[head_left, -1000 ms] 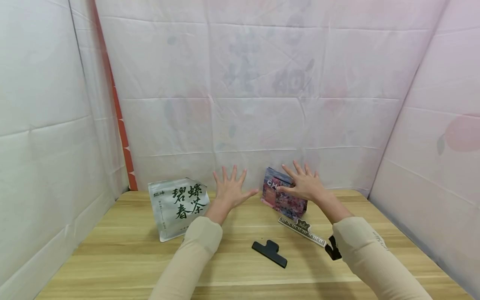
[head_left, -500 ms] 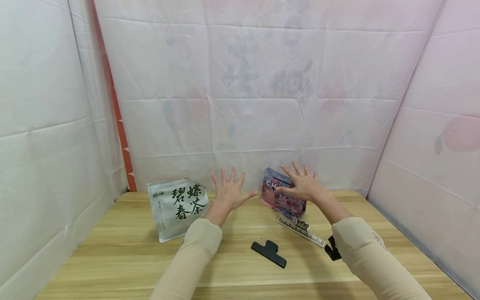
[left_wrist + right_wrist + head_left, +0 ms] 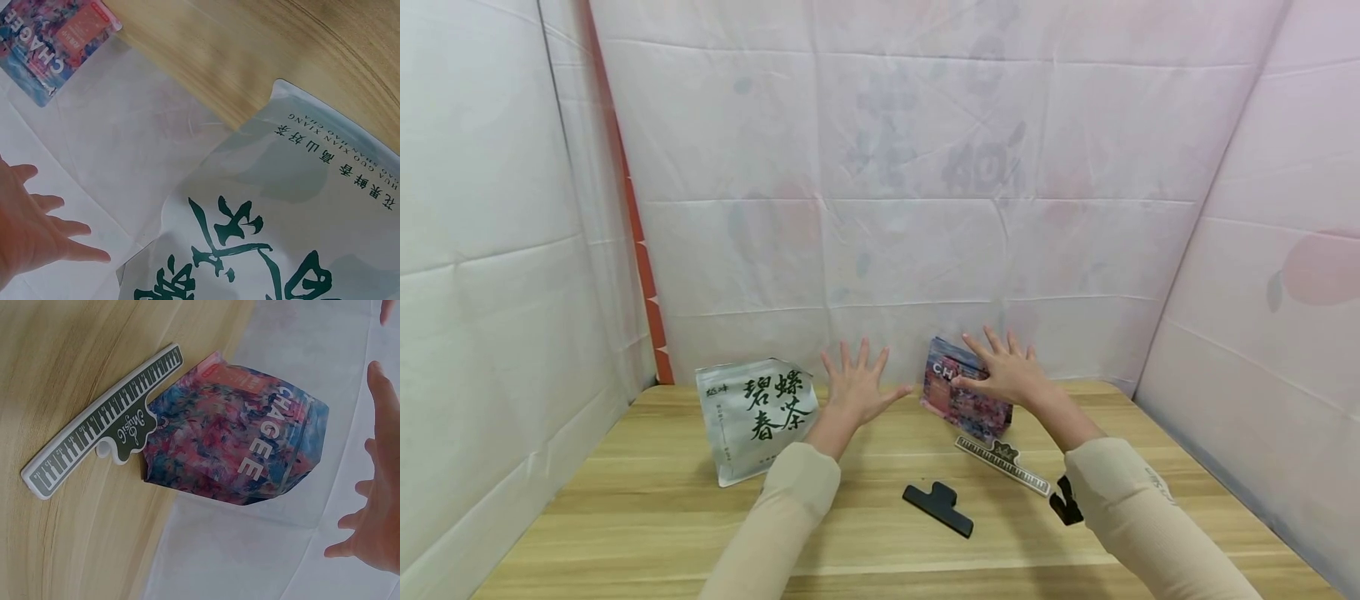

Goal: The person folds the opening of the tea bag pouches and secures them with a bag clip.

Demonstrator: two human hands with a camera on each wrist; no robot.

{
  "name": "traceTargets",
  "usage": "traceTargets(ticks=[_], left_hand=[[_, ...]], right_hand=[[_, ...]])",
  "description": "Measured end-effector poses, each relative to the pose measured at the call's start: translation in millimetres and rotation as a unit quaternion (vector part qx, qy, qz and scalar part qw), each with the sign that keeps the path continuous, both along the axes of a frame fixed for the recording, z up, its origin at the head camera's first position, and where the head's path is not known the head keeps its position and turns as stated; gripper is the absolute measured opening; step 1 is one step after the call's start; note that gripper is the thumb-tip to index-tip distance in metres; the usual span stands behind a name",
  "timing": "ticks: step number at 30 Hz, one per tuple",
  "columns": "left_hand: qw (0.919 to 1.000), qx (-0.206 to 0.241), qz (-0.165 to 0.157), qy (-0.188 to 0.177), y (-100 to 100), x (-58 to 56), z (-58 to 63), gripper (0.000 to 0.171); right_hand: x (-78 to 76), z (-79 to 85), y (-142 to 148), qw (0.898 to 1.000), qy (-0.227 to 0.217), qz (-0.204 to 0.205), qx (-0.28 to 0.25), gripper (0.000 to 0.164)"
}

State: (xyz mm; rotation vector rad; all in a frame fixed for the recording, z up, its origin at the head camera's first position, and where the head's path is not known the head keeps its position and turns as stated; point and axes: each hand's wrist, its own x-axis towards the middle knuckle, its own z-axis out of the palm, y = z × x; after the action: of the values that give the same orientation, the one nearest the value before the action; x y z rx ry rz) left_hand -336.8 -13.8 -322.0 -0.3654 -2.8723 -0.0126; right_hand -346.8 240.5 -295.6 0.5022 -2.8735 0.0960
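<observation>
My left hand (image 3: 854,393) hovers with fingers spread wide, just right of a pale silver-green tea pouch (image 3: 758,421) that stands upright with large dark characters. My right hand (image 3: 1006,372), fingers splayed too, overlaps a colourful pink-and-blue CHAGEE pouch (image 3: 231,431) in the head view; the right wrist view shows it apart from that pouch. Neither hand holds anything. In front of the CHAGEE pouch lies a long clip with piano keys and "Music" on it (image 3: 103,422). A black bag clip (image 3: 938,507) lies nearer, between the forearms.
Beside the right cuff is a small black object (image 3: 1066,502), partly hidden by the sleeve. The wooden table (image 3: 647,525) ends at a white sheet wall (image 3: 917,250) behind the pouches, with more sheets on both sides.
Both hands keep their spread pose. The view has shifted very slightly; the pouches and clips have stayed in place.
</observation>
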Motion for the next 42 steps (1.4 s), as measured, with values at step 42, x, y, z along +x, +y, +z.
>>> traceTargets(ticks=[42], left_hand=[[0.9614, 0.254, 0.052, 0.093, -59.5, 86.7, 11.6, 0.041]], right_hand=[[35.1, -26.6, -92.9, 0.990, -0.002, 0.139, -0.015, 0.083]])
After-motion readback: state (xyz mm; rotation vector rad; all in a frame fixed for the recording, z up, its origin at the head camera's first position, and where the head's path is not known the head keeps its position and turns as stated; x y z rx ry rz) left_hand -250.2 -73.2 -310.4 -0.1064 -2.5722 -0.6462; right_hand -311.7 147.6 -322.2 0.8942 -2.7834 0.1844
